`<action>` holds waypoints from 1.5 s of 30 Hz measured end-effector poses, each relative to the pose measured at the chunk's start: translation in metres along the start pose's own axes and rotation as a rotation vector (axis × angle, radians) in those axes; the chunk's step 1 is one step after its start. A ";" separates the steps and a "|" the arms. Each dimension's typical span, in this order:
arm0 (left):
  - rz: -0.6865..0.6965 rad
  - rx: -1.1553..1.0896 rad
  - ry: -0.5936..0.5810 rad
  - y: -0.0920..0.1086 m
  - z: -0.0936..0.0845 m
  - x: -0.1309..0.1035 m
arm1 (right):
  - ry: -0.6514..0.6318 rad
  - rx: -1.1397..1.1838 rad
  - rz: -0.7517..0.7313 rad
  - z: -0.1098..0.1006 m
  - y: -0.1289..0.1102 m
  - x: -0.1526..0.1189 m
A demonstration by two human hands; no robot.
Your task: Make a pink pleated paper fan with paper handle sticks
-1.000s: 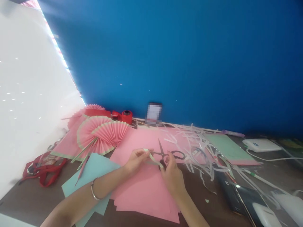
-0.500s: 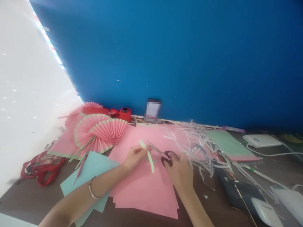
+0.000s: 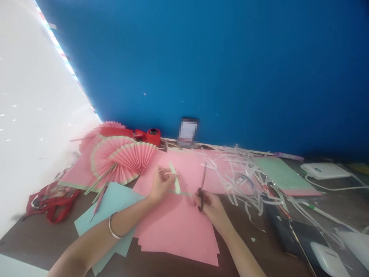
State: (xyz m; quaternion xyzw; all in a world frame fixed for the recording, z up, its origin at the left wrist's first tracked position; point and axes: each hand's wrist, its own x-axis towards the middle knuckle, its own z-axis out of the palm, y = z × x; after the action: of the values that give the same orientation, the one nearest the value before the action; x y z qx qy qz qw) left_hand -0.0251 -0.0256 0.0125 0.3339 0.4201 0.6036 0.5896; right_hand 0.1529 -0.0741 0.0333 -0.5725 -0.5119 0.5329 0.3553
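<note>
**Scissors swung upright, strip drawn clear of the blades**

Half a second back, the scissors (image 3: 201,195) slanted leftward, tips close to the pale green strip (image 3: 175,179). Now they are turned nearly edge-on, points away from the wearer, with a plain gap between blades and strip. The strip, curved and hanging lower before, looks straighter and sits a little farther up the view.

Left hand (image 3: 160,185): thumb and fingertips pinching the strip about its middle; the strip runs past the fingertips at both ends. Right hand (image 3: 212,204): fingers closed about the scissors' dark handles; exact finger placement in the loops cannot be told. Strip lies between the two hands, at the left fingertips, above the pink sheets (image 3: 177,234).

Surroundings: pleated pink fan (image 3: 138,157) beyond the left hand, toward the left; light blue sheets (image 3: 119,198) under the left forearm; tangle of white paper strips (image 3: 246,184) to the right, beyond the right hand.
</note>
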 end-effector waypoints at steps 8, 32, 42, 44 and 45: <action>0.133 0.208 -0.140 -0.004 -0.007 0.002 | -0.250 0.145 0.137 0.016 0.000 -0.009; -0.022 0.136 -0.119 0.007 -0.002 -0.003 | -0.334 0.018 0.181 0.008 -0.011 -0.014; 0.018 0.133 -0.200 0.004 -0.003 -0.004 | -0.334 -0.011 0.206 0.008 -0.017 -0.016; 0.026 0.144 -0.222 0.003 -0.003 -0.005 | -0.357 -0.016 0.205 0.008 -0.016 -0.016; 0.024 0.151 -0.229 0.002 -0.004 -0.005 | -0.365 -0.018 0.205 0.007 -0.016 -0.015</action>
State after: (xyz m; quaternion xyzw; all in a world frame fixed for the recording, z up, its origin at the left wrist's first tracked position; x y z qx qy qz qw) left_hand -0.0291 -0.0304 0.0132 0.4492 0.3903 0.5351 0.5996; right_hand 0.1438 -0.0863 0.0509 -0.5187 -0.5118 0.6564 0.1953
